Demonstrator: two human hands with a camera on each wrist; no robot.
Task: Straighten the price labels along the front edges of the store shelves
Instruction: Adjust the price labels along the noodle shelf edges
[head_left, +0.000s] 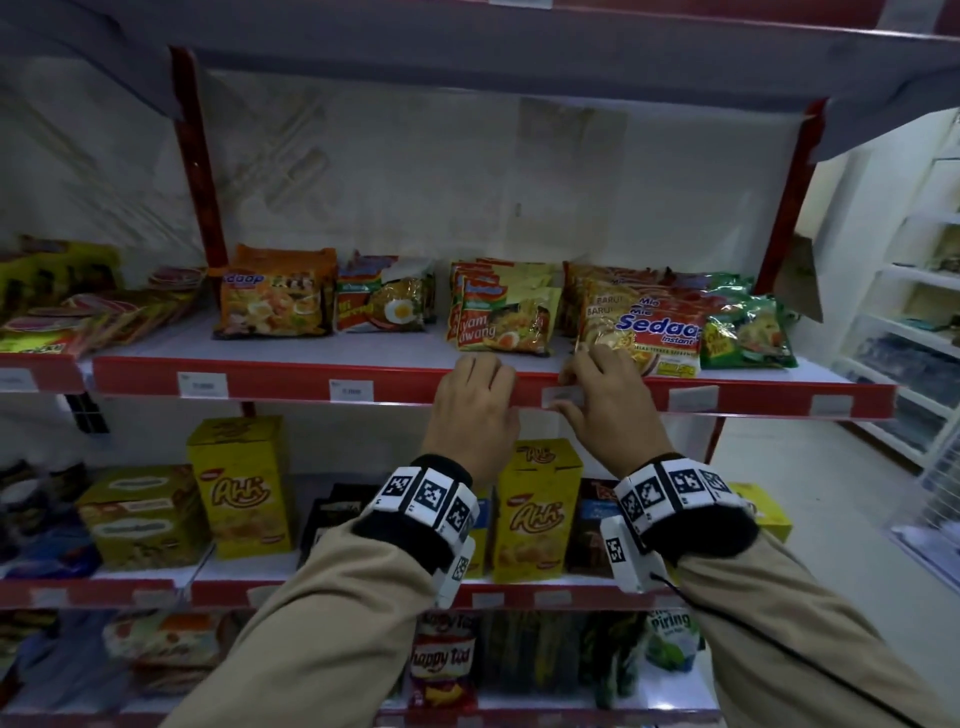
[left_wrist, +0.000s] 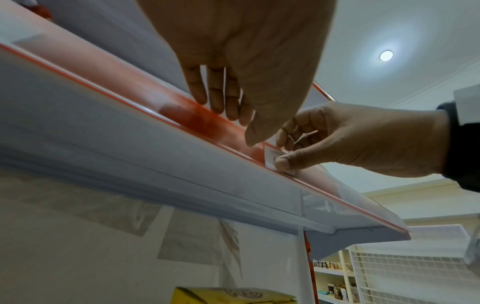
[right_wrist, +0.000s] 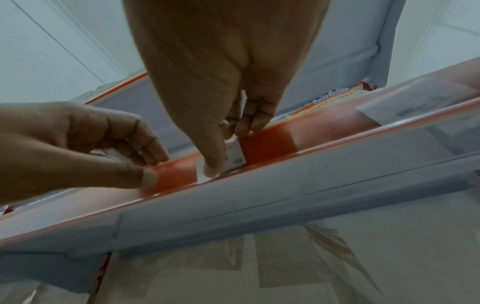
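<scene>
In the middle of the head view both hands work on one price label seated in the red strip along the front edge of the noodle shelf, just below the noodle packets. The right hand has its thumb pressed on the lower face of the label and its fingers curled over the top of the strip, so its grip pinches the label. The left hand sits just beside it to the left, fingers bent over the shelf edge and thumb flat against the strip; it seems to steady the clear cover of the strip, not to hold the label, and its fingers are only loosely bent.

To do this step well, I would keep the left hand bracing the strip so the cover does not spring, and slide the label with thumb pressure alone until its lower edge lies along the bottom channel. Pulling it outward risks creasing the paper or popping it free. Check that it sits level with the two labels further left in the frame. The next label to the right looks tilted and is probably the following one to set straight
</scene>
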